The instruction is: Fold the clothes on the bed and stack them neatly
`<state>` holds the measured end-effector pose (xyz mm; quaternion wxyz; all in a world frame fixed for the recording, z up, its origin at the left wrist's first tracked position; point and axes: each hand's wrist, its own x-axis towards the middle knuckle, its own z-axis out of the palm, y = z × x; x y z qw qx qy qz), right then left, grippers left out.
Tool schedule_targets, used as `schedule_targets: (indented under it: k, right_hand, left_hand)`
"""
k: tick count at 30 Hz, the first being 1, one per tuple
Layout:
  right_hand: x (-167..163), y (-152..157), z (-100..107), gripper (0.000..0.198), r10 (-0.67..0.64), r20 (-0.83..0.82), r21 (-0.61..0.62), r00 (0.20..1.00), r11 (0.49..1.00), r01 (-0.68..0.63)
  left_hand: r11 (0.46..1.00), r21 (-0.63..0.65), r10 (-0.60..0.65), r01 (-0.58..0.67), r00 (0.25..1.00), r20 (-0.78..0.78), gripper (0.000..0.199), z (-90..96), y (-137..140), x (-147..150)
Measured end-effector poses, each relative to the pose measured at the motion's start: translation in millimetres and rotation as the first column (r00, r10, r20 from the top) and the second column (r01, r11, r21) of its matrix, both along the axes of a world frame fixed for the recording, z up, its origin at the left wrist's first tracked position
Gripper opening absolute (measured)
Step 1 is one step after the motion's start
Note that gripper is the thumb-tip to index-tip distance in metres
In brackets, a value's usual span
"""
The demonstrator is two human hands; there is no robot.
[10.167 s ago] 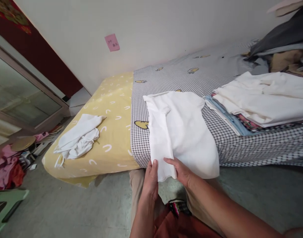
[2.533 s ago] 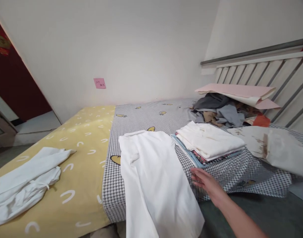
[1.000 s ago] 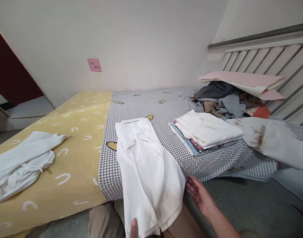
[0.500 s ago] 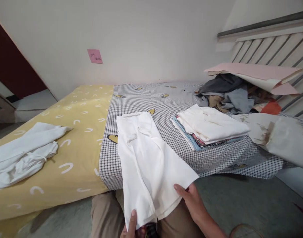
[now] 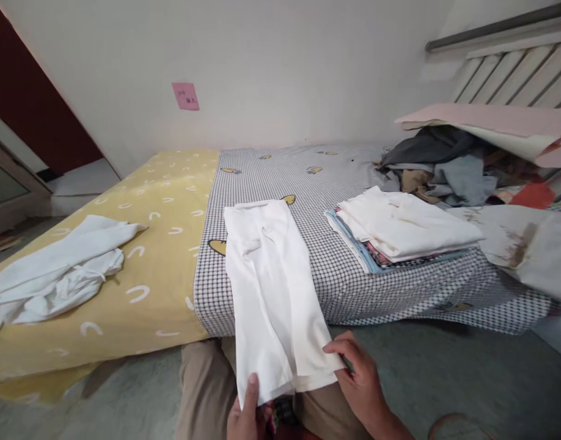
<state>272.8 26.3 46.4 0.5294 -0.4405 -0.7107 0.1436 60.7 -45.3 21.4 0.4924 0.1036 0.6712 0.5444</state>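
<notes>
White trousers (image 5: 274, 293) lie with their waistband flat on the checked sheet, and both legs hang over the bed's front edge towards me. My left hand (image 5: 249, 408) is closed on the hem of the left-hand leg, thumb on top and fingers hidden below the cloth. At the outer edge of the other leg, near its hem, my right hand (image 5: 357, 373) pinches the fabric between thumb and fingers. Both legs lie side by side above my knees.
Folded clothes (image 5: 406, 226) are stacked to the right, a white piece on top. Behind them sits a heap of dark garments (image 5: 439, 156) under pink board (image 5: 486, 125). A crumpled white garment (image 5: 65, 269) lies on the yellow sheet (image 5: 156, 293) at left.
My right hand has drawn the right-hand trouser leg's edge inward, so its flared hem is now narrower and straighter. My left hand still holds its hem. The view has shifted slightly left.
</notes>
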Motion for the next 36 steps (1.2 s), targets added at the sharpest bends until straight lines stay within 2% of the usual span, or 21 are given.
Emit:
schedule_targets:
  k: [4,7,14,19,22,26,29,32,34,36]
  right_hand:
    - [0.2,-6.2,0.0,0.038,-0.005,0.11,0.143,0.994,0.99,-0.011]
    - [2.8,-9.3,-4.0,0.038,-0.055,0.184,0.149,0.981,0.988,0.028]
    - [10.5,-10.8,-11.3,0.042,0.002,0.251,-0.109,0.968,0.994,0.026]
    - [15.5,-8.3,-14.7,0.033,0.02,0.171,-0.24,0.985,0.971,0.022]
    - [18.3,-7.9,-12.2,0.026,0.014,0.116,-0.306,0.993,0.952,0.022]
    - [24.7,-13.8,-3.7,0.016,0.108,0.065,-0.426,0.992,0.902,-0.07]
    - [30.7,-19.9,-4.2,0.023,0.155,-0.057,-0.519,0.986,0.839,-0.162]
    - [32.9,-20.1,-13.5,0.036,0.008,-0.32,-0.576,0.947,0.792,-0.201]
    - [31.8,-15.4,-20.6,0.042,-0.172,-0.478,-0.604,0.861,0.776,-0.181]
    - [30.8,-8.4,-26.5,0.043,-0.333,-0.547,-0.654,0.768,0.743,-0.144]
  left_hand:
    - [0.999,-0.035,0.038,-0.03,0.964,0.262,0.064,-4.2,1.5,7.3]
    - [0.998,-0.023,0.064,-0.06,0.959,0.278,0.064,-2.6,0.7,10.9]
    - [0.996,0.036,0.068,-0.078,0.975,0.213,0.062,-2.4,-1.4,7.9]
    - [0.992,0.062,0.102,-0.113,0.982,0.16,0.065,-6.5,-3.2,6.6]
    - [0.991,0.107,0.055,-0.079,0.976,0.211,0.064,-2.6,-4.3,9.4]
    - [0.99,0.133,0.003,-0.037,0.968,0.249,0.069,-0.8,-5.3,13.4]
    - [0.992,0.122,-0.004,-0.027,0.969,0.246,0.066,-3.4,-5.5,14.3]
    - [0.992,0.114,0.018,-0.048,0.967,0.253,0.057,-7.6,-3.6,13.5]
    - [0.994,0.088,0.039,-0.061,0.972,0.232,0.056,-10.2,-1.4,12.8]
    - [0.996,0.051,0.055,-0.067,0.975,0.214,0.057,-11.6,1.2,12.7]
